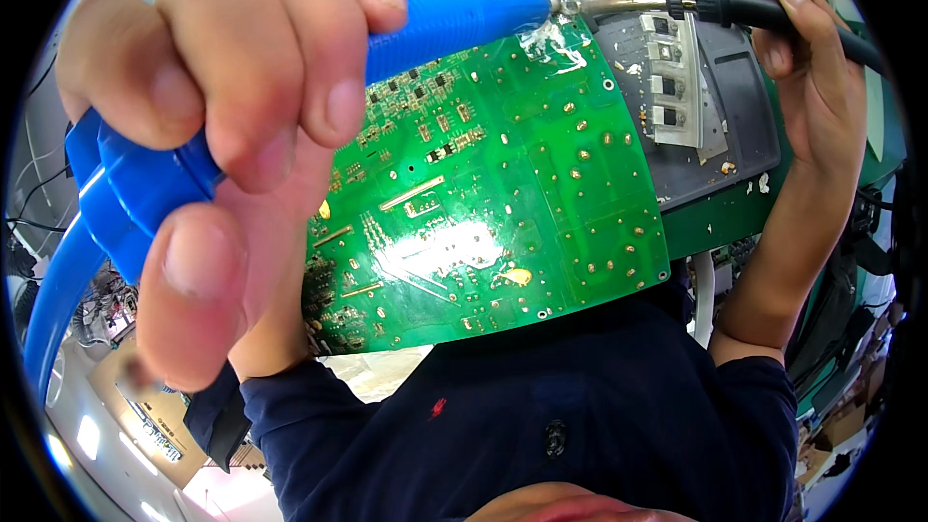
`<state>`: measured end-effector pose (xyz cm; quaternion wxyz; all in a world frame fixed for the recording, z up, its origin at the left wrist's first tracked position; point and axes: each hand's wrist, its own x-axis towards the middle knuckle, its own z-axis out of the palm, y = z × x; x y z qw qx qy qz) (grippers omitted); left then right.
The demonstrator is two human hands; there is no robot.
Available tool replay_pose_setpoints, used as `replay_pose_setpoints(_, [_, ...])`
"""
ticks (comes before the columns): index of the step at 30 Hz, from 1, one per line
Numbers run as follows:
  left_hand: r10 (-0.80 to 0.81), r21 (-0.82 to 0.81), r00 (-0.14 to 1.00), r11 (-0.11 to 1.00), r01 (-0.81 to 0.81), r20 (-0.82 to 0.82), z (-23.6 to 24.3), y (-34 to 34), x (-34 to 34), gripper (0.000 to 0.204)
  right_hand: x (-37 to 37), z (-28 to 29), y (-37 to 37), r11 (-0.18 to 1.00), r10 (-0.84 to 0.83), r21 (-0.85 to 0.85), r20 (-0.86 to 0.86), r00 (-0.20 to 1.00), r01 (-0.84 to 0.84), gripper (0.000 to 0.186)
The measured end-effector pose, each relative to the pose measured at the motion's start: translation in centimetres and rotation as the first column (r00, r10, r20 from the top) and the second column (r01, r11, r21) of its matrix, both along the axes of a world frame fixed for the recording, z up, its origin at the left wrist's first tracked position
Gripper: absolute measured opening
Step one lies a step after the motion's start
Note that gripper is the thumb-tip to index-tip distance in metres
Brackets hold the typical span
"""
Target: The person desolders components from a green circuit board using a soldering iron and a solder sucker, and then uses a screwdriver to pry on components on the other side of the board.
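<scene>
Head view, bench entry: our left hand (222, 126) is wrapped shut around a blue desoldering pump (290, 97), thumb low near its plunger end. Our right hand (812, 68) is closed in a pen hold on a black-handled soldering iron (677, 5).

Pump: long axis runs from lower left up to upper right; its nozzle points at the top edge of the green circuit board (503, 193), meeting the iron's tip there.

Iron: lies nearly level, tip pointing left toward that same joint.

Board: centre of view, solder side toward us, tilted, its far edge over a grey mat (715, 145) that carries a metal strip with black components (672, 87).

Risks, as we judge them: the hot tip could scorch the pump's nozzle if it stays in contact; the board appears unsecured and could shift under pressure; white residue near the joint may hide the pad.
</scene>
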<state>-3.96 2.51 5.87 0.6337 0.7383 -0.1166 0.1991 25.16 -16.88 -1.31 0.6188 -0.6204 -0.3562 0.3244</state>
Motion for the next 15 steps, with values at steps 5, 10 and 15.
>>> replay_pose_setpoints(5, [0.045, -0.008, 0.999, 0.999, -0.045, 0.001, 0.1, -0.4, -0.3, 0.030, -0.1, 0.0, 0.1, 1.000, -0.011, -0.010, -0.036, 0.999, 0.010, 0.035])
replay_pose_setpoints(10, [-0.041, -0.005, 0.999, 0.999, 0.041, -0.008, 0.3, 0.2, -0.6, 0.028, 1.2, -0.3, -0.2, 0.997, 0.080, -0.020, -0.014, 0.997, -0.080, 0.036])
replay_pose_setpoints(15, [0.017, 0.019, 1.000, 1.000, -0.016, -0.015, 0.2, -0.6, -0.1, 0.025, 0.2, 0.5, 0.0, 0.998, 0.053, -0.031, 0.038, 0.998, -0.052, 0.035])
